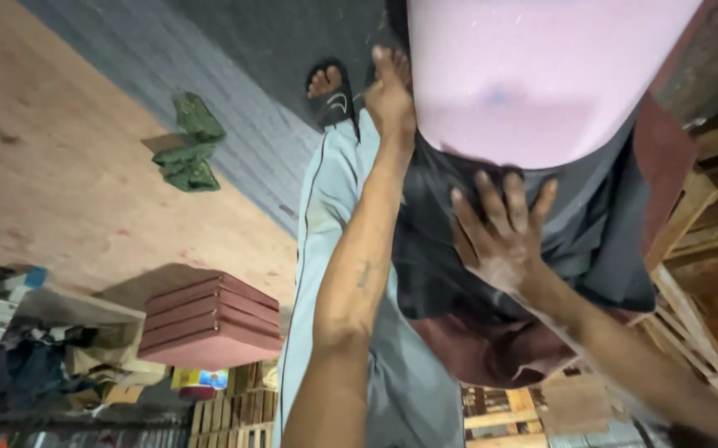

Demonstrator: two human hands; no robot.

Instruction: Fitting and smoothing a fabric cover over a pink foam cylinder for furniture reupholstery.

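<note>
Large pale pink panel with a rounded lower edge [533,75], smooth and faintly smudged, at top centre-right of the view, resting over dark grey cloth [442,241] that drapes across the lap. Beneath the cloth, a maroon slab-like layer [475,348], its edge also showing along the right side of the panel.

Left hand [390,95] stretched forward along the panel's left edge, fingers extended and lying against that edge; grip open rather than closed round anything, thumb side hidden. Left forearm running down the middle of the view, a small dark mark on its inner side.

Right hand [500,228] just below the panel's rounded edge, palm down on the dark grey cloth, fingers spread wide and fingertips at or just under the pink rim; grip spread flat, pinching nothing. Pale dust on the back of the hand and forearm.

Under both arms, light grey-blue trousers with a dark side stripe [326,249], leading to a foot in a black sandal [332,95] on a dark floor mat.

Further out: crumpled green cloth [189,145] on the bare brownish floor at left; stack of reddish-brown square tiles [210,323] at lower left, near cluttered bags and boxes; wooden slatted pallets [708,249] along the right side and bottom edge.
</note>
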